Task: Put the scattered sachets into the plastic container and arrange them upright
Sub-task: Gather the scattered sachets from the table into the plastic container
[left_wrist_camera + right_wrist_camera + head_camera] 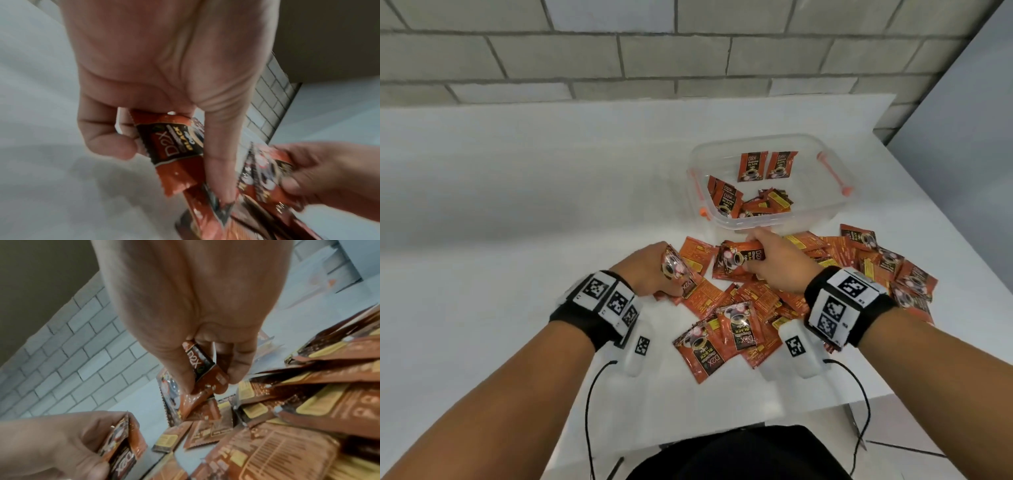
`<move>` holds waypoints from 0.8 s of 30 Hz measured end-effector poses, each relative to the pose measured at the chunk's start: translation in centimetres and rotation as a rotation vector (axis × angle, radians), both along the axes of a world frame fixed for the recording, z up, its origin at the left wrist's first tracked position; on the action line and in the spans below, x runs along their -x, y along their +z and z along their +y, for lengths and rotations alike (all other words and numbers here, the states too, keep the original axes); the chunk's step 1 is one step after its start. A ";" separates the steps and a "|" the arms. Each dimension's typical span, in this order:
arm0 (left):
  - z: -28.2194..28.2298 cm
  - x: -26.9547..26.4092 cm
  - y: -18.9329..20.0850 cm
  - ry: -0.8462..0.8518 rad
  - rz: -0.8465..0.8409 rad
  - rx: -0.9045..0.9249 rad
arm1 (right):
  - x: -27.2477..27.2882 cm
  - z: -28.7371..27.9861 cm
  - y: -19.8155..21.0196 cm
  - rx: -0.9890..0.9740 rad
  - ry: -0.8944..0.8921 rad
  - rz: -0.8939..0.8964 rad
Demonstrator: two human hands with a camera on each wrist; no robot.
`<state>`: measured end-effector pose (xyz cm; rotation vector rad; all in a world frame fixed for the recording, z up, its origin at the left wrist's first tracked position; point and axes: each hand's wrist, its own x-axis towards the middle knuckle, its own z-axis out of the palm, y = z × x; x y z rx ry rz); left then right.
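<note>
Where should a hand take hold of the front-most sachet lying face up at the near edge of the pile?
Probably by its near-left edge, coming from the near left. That sachet lies flat on the white table, and that edge juts onto bare surface, while its far-right corner is overlapped by a neighbouring sachet. A thumb-and-finger pinch there could lift it without dragging the rest.

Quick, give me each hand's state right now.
Left hand: fingers curled round a sachet, held above the pile.
Right hand: fingers and thumb pinching another sachet, near the plastic container.
</note>
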<state>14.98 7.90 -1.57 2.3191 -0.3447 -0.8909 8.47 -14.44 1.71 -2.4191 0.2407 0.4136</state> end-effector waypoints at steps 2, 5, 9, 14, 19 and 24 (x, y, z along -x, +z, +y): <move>0.4 -0.9 0.5 0.037 0.017 0.034 | 1.0 -0.7 0.6 -0.105 -0.047 -0.012; 0.0 -2.3 0.8 0.036 0.000 0.045 | 2.6 -1.6 1.3 -0.236 0.019 0.149; -2.4 -3.7 0.4 -0.076 -0.042 -0.004 | 3.5 -1.0 0.8 0.053 0.324 0.419; -4.2 -4.4 -1.0 -0.183 -0.104 -0.172 | 3.0 0.1 0.4 0.219 0.403 0.398; -4.9 -4.6 -1.5 -0.178 -0.188 -0.234 | 2.9 0.5 0.1 0.240 0.424 0.351; -4.8 -4.8 -1.4 -0.174 -0.219 -0.322 | 2.4 0.4 0.1 0.239 0.412 0.337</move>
